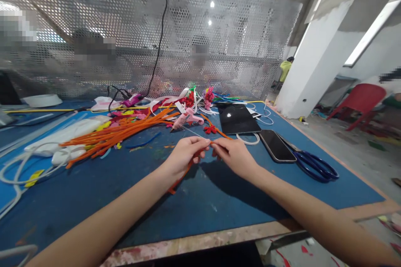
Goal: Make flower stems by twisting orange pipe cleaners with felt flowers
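Note:
Above the middle of the blue mat, my left hand and my right hand meet fingertip to fingertip. Both pinch an orange pipe cleaner, whose loose end hangs below my left hand toward the mat. Between the thumbs, the exact spot being gripped is too small to make out. Just beyond the fingers lie a small red fuzzy flower and another orange strand that passes behind my right hand. A pink glue gun rests farther back, close to a thick bundle of orange pipe cleaners.
To the right are a black tablet, a phone and blue-handled scissors. White cables and a power strip lie left. Colourful craft pieces pile up before a perforated metal screen. People sit behind it.

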`<state>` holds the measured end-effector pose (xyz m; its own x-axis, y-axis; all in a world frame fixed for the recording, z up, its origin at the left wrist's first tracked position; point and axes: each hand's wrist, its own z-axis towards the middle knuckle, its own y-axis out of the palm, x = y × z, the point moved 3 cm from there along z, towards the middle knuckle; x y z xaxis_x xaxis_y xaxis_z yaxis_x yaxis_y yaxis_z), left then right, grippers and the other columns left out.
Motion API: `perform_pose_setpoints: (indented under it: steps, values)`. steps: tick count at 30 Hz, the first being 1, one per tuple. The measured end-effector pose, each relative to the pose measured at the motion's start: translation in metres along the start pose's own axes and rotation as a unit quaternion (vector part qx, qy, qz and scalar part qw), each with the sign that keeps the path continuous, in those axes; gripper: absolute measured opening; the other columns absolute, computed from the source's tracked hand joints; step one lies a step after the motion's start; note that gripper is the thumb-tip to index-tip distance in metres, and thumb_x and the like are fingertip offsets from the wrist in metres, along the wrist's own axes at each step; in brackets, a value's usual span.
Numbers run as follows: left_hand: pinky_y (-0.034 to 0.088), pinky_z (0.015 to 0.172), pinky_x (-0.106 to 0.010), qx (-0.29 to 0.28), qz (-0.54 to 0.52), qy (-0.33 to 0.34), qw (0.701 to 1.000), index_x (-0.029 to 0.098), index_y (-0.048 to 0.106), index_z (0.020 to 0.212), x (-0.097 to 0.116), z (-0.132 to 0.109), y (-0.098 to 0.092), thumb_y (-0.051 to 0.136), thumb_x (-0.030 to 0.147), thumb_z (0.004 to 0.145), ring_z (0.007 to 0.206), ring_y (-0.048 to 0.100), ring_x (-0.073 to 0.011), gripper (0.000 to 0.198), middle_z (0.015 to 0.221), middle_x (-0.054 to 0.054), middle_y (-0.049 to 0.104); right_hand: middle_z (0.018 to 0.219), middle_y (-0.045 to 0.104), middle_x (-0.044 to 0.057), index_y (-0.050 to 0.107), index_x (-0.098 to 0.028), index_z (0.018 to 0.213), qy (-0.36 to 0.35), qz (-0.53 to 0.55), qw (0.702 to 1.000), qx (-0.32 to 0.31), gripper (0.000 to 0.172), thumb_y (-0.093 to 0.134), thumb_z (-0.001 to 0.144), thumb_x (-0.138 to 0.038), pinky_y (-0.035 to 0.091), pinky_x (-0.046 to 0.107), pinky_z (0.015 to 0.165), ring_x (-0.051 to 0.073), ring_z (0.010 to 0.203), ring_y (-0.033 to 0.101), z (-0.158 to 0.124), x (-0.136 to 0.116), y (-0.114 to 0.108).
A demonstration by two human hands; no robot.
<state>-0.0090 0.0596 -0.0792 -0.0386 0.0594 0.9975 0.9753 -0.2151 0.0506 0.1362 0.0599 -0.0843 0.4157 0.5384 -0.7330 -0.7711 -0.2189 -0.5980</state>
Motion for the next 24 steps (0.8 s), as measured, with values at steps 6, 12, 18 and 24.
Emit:
perform_pose_setpoints:
  steps: [6, 12, 18, 24]
  values:
    - [0.042, 0.063, -0.022, -0.062, 0.214, 0.254, 0.941, 0.016, 0.067, 0.069, 0.016, 0.003, -0.009, 0.064, 0.026, 0.072, 0.069, 0.056, -0.0132, 0.012, 0.074, -0.003, 0.065, 0.048, 0.045, -0.005, 0.053, -0.013, 0.077, 0.279, 0.583, 0.729, -0.225, 0.033, 0.032, 0.093, -0.032, 0.023, 0.012, 0.036, 0.003, 0.035, 0.031, -0.005, 0.007, 0.014]
    - [0.041, 0.06, -0.022, -0.003, 0.23, 0.222, 0.947, 0.016, 0.066, 0.072, 0.012, -0.006, 0.001, 0.061, 0.031, 0.075, 0.064, 0.055, -0.0132, 0.016, 0.07, -0.002, 0.064, 0.046, 0.049, -0.005, 0.052, -0.015, 0.072, 0.133, 0.399, 0.902, -0.101, 0.028, 0.045, 0.087, -0.038, 0.024, 0.017, 0.037, 0.004, 0.033, 0.032, -0.002, 0.01, 0.009]
    - [0.027, 0.037, -0.017, 0.035, 0.04, 0.005, 0.999, 0.013, 0.06, 0.067, -0.006, -0.007, 0.008, 0.064, 0.038, 0.068, 0.04, 0.039, -0.006, 0.026, 0.053, 0.002, 0.051, 0.062, 0.057, 0.007, 0.057, -0.014, 0.073, -0.179, -0.297, 0.937, 0.047, 0.03, 0.035, 0.091, -0.022, 0.033, 0.025, 0.055, 0.015, 0.059, 0.051, -0.006, -0.004, -0.001]
    - [0.036, 0.049, -0.019, -0.036, 0.162, 0.152, 0.974, 0.015, 0.063, 0.071, 0.002, 0.003, -0.007, 0.062, 0.032, 0.073, 0.051, 0.047, -0.0083, 0.017, 0.062, 0.0, 0.058, 0.057, 0.053, 0.0, 0.052, -0.015, 0.079, 0.131, 0.264, 0.948, -0.117, 0.037, 0.027, 0.093, -0.038, 0.033, 0.018, 0.044, 0.007, 0.043, 0.042, -0.002, 0.011, 0.014]
